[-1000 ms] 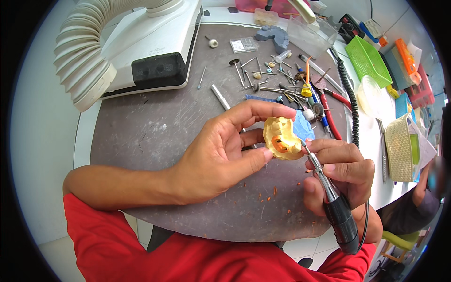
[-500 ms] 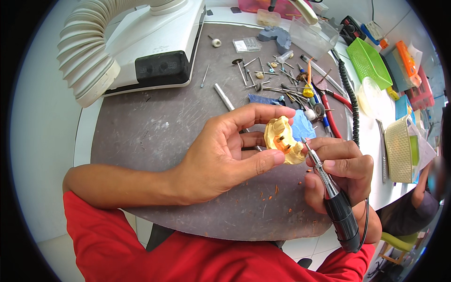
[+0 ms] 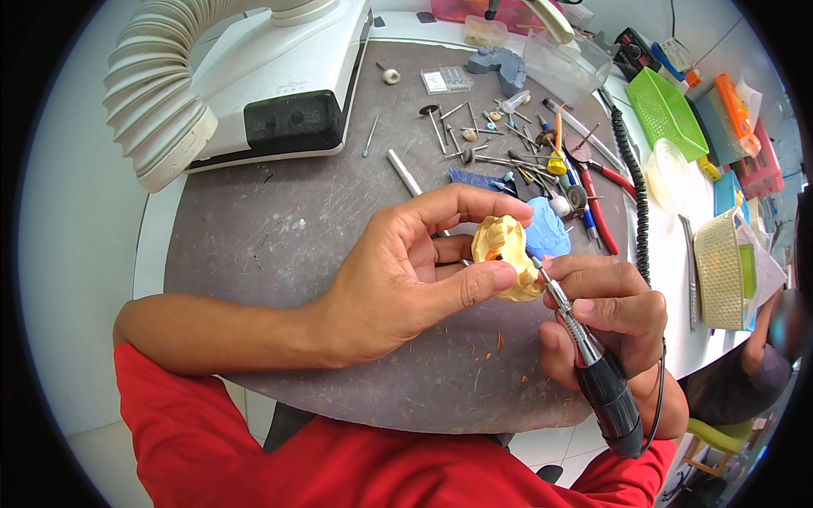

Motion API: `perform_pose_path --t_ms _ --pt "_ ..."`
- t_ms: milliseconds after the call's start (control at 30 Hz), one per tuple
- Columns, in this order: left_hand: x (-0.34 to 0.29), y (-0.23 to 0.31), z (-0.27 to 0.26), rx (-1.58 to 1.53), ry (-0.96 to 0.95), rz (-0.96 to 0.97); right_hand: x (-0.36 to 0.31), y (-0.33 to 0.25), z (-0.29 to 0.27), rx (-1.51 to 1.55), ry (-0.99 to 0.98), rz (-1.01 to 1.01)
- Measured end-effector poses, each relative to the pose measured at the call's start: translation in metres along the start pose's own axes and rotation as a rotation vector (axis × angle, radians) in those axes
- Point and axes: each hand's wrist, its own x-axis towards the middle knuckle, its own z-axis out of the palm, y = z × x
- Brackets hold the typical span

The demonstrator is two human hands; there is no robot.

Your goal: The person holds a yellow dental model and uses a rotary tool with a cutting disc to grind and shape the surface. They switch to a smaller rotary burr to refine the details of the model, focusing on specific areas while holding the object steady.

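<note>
My left hand [image 3: 415, 262] grips a yellow dental model [image 3: 521, 264] between thumb and fingers, above the table. A small patch of orange shows on the model's inner side, partly hidden. In my right hand [image 3: 614, 309] is a rotary handpiece [image 3: 608, 391] with a black body and a silver front, held like a pen. Its small pointed bur sits close to the model's right edge; whether they touch I cannot tell. Just beyond the model lies a light blue moulded lump [image 3: 546, 229]. Orange shavings [image 3: 487, 356] are scattered on the table below my hands.
Several burs and polishing bits [image 3: 474, 135] lie at the back, with red-handled pliers [image 3: 600, 212] to their right. A white dust-extraction unit [image 3: 262, 93] with a ribbed hose [image 3: 152, 110] stands at the left. Baskets [image 3: 718, 267] line the right side, where another person [image 3: 741, 381] sits.
My left hand has turned the dental model, so its orange inside and dark posts show less. The handpiece has shifted slightly left, its bur close beside the model.
</note>
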Motion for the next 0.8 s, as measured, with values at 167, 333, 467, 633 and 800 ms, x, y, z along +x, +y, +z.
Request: perform_pose_path --t_ms 167,333,467,633,800 --pt "0.0000 0.0007 -0.0003 0.006 -0.009 0.005 -0.0007 0.0014 -0.0004 -0.002 0.006 0.001" --pt "-0.0013 0.0049 0.0026 -0.055 0.003 -0.035 -0.0029 0.0067 0.0014 -0.007 0.053 0.011" --pt "-0.0013 0.0049 0.0027 -0.069 0.006 -0.054 -0.0056 0.0004 -0.0029 -0.035 -0.028 0.141" --pt "-0.0021 0.0063 0.0029 -0.079 0.033 -0.082 -0.0066 0.0028 -0.0046 -0.028 -0.042 0.106" --pt "-0.0012 0.0041 0.0013 -0.057 0.045 -0.087 -0.0055 0.0033 -0.0059 -0.032 -0.027 0.097"
